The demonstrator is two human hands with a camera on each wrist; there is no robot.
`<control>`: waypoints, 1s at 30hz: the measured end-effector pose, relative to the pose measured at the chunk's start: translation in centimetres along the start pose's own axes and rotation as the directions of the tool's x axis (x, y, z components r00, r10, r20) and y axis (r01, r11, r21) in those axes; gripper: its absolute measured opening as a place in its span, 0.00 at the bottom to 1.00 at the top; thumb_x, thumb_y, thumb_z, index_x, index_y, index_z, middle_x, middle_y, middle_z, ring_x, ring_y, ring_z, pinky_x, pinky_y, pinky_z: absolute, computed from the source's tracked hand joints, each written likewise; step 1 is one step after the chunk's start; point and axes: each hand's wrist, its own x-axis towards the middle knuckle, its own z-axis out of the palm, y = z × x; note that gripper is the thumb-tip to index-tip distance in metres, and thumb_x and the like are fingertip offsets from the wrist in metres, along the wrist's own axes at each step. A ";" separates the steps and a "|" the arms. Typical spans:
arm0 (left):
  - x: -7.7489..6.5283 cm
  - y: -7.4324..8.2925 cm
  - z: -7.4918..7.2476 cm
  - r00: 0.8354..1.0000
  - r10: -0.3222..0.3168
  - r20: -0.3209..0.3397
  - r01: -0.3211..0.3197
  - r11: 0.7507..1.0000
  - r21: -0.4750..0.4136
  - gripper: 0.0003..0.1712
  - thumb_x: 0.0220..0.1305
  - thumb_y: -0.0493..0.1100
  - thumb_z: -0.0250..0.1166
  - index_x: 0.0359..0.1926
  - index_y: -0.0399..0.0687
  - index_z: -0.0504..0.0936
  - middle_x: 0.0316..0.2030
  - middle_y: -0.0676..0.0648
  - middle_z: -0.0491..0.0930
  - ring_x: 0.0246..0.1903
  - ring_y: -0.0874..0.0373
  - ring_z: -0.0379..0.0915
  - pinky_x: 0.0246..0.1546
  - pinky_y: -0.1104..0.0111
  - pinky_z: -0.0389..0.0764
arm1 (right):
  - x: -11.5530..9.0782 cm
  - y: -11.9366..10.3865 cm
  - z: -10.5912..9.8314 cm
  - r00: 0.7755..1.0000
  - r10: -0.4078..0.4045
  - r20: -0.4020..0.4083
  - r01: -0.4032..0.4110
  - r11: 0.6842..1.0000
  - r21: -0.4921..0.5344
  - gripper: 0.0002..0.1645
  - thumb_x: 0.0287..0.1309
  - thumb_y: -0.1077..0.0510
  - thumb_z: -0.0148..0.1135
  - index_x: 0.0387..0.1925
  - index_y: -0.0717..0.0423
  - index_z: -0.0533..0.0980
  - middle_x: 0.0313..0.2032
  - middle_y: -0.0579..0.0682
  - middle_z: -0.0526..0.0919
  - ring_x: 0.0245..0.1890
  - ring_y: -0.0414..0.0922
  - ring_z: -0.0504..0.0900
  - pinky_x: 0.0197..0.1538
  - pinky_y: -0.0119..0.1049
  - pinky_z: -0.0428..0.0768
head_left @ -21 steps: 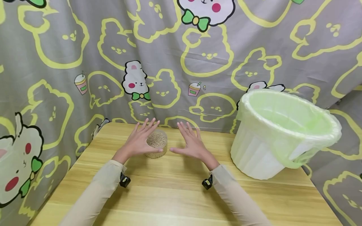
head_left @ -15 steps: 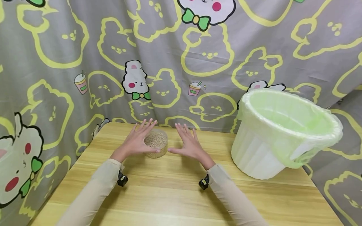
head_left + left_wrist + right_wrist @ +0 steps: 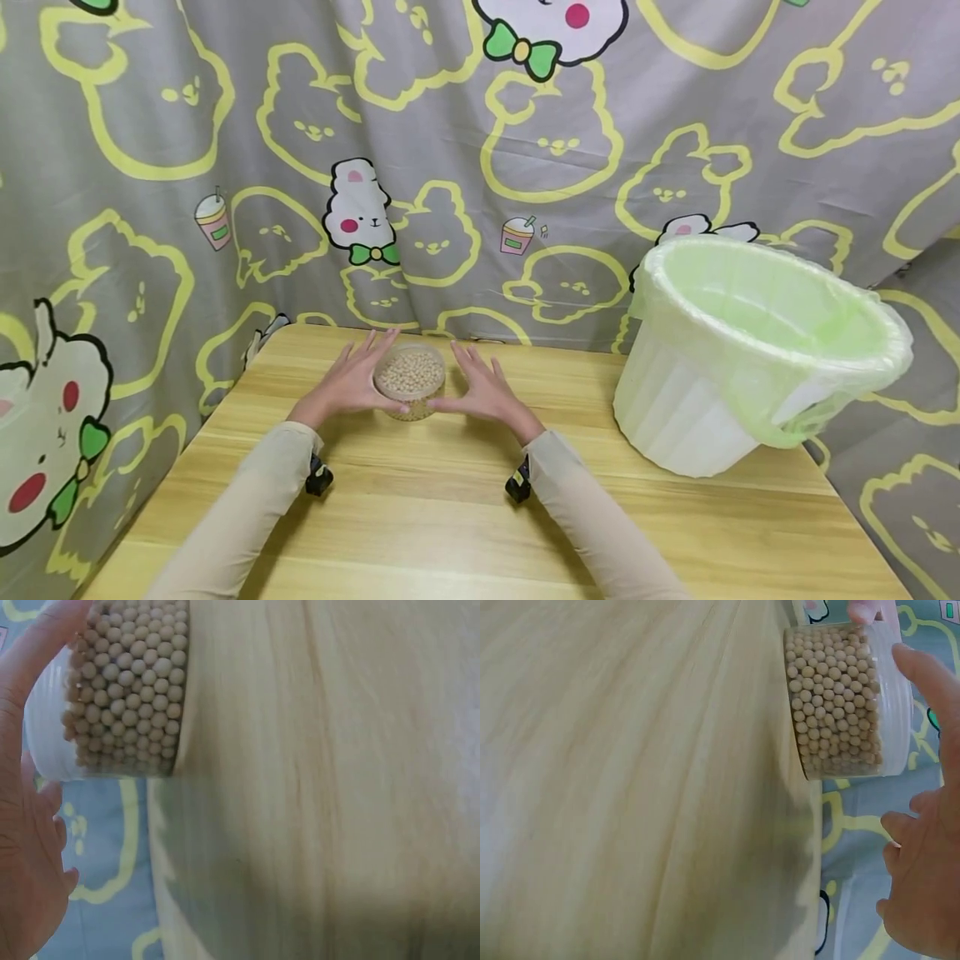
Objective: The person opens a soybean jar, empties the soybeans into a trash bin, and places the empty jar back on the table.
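Note:
A round, clear jar (image 3: 410,371) full of small beige balls stands upright on the wooden table. Its translucent upper rim shows in the left wrist view, above the packed balls (image 3: 131,697). My left hand (image 3: 351,382) lies along the jar's left side, thumb reaching across its front and the other fingers extended toward the back. On the other side, my right hand (image 3: 486,392) has its thumb tip at the jar's front, with its spread fingers to the right of the jar. In the right wrist view, a gap shows between the jar (image 3: 836,701) and the right palm (image 3: 930,862).
A white ribbed bin (image 3: 690,408) with a pale green liner (image 3: 772,308) stands at the table's right side. Behind the table (image 3: 435,517) hangs a grey curtain (image 3: 450,142) with yellow cartoon outlines. Each wrist carries a small black camera.
Both hands have come lower and closer to the jar. The right hand has moved left, its thumb now reaching the jar's front; the left hand has shifted slightly left. The jar stays put.

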 end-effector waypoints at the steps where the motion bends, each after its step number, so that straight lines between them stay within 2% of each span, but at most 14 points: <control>1: 0.0 -0.1 0.2 1.000 -0.002 0.003 0.002 1.000 -0.003 0.80 0.23 0.83 0.66 0.73 0.66 0.31 0.74 0.51 0.39 0.72 0.43 0.32 0.66 0.37 0.38 | 0.1 0.0 0.2 1.000 -0.001 0.008 0.001 1.000 0.001 0.69 0.39 0.22 0.60 0.73 0.41 0.36 0.73 0.49 0.48 0.73 0.48 0.41 0.70 0.57 0.32; 8: 0.3 -0.5 0.8 0.998 -0.051 0.024 0.052 0.998 -0.032 0.81 0.17 0.82 0.69 0.74 0.66 0.39 0.72 0.38 0.46 0.72 0.39 0.37 0.67 0.39 0.43 | 0.7 0.0 0.8 0.999 0.005 0.050 -0.005 1.000 0.012 0.68 0.40 0.24 0.62 0.74 0.46 0.40 0.73 0.49 0.48 0.73 0.49 0.47 0.71 0.59 0.36; 11: 0.5 -0.6 1.0 0.998 -0.060 0.032 0.062 0.996 -0.067 0.80 0.17 0.80 0.71 0.73 0.60 0.45 0.71 0.35 0.48 0.71 0.38 0.39 0.66 0.39 0.43 | 1.0 -0.2 1.0 0.999 -0.010 0.045 0.009 0.999 0.040 0.66 0.41 0.26 0.63 0.73 0.48 0.44 0.72 0.49 0.53 0.72 0.48 0.51 0.70 0.60 0.38; 15: 0.6 -0.8 1.2 0.998 -0.047 0.031 0.051 0.988 -0.148 0.77 0.18 0.76 0.74 0.71 0.50 0.53 0.69 0.38 0.56 0.71 0.38 0.41 0.67 0.40 0.42 | 1.4 -0.4 1.5 0.999 -0.042 0.031 0.039 0.994 0.099 0.61 0.41 0.30 0.67 0.72 0.46 0.50 0.69 0.46 0.60 0.69 0.44 0.59 0.69 0.62 0.39; 18: 0.4 -0.8 1.3 0.999 -0.052 0.016 0.055 0.968 -0.243 0.75 0.18 0.71 0.78 0.69 0.49 0.55 0.66 0.43 0.63 0.68 0.42 0.53 0.67 0.42 0.48 | 1.7 -0.6 1.6 0.998 -0.059 0.020 0.056 0.991 0.122 0.59 0.41 0.32 0.69 0.70 0.46 0.54 0.68 0.44 0.63 0.68 0.43 0.62 0.70 0.62 0.39; 21: 0.4 -0.6 1.8 0.998 -0.065 -0.007 0.058 0.930 -0.363 0.73 0.16 0.65 0.81 0.68 0.53 0.57 0.62 0.46 0.68 0.61 0.46 0.64 0.63 0.46 0.60 | 1.6 -0.6 1.3 0.998 -0.055 0.017 0.053 0.990 0.127 0.58 0.40 0.34 0.70 0.70 0.48 0.55 0.68 0.45 0.63 0.68 0.44 0.61 0.70 0.59 0.39; 24: 0.4 -0.1 2.3 0.996 -0.080 -0.028 0.060 0.895 -0.441 0.72 0.14 0.61 0.83 0.68 0.55 0.57 0.59 0.48 0.70 0.58 0.49 0.68 0.59 0.49 0.68 | 1.4 -0.4 0.9 0.999 -0.048 0.019 0.046 0.991 0.128 0.60 0.39 0.35 0.71 0.70 0.51 0.55 0.68 0.48 0.63 0.68 0.46 0.60 0.71 0.57 0.40; 27: 0.7 0.7 2.7 0.996 -0.071 -0.055 0.039 0.891 -0.452 0.72 0.14 0.61 0.83 0.67 0.55 0.57 0.59 0.48 0.71 0.57 0.50 0.69 0.58 0.51 0.69 | 1.0 0.2 0.4 0.999 -0.039 0.008 0.037 0.986 0.164 0.61 0.37 0.36 0.73 0.70 0.50 0.56 0.67 0.48 0.64 0.68 0.47 0.61 0.72 0.53 0.47; 30: 1.3 2.0 2.8 0.994 -0.067 -0.086 0.021 0.892 -0.452 0.72 0.13 0.62 0.83 0.67 0.56 0.59 0.58 0.49 0.71 0.57 0.51 0.69 0.58 0.52 0.70 | 0.5 1.0 -0.5 0.999 -0.048 -0.024 0.053 0.964 0.260 0.60 0.34 0.41 0.76 0.68 0.49 0.58 0.66 0.46 0.65 0.68 0.46 0.61 0.71 0.49 0.54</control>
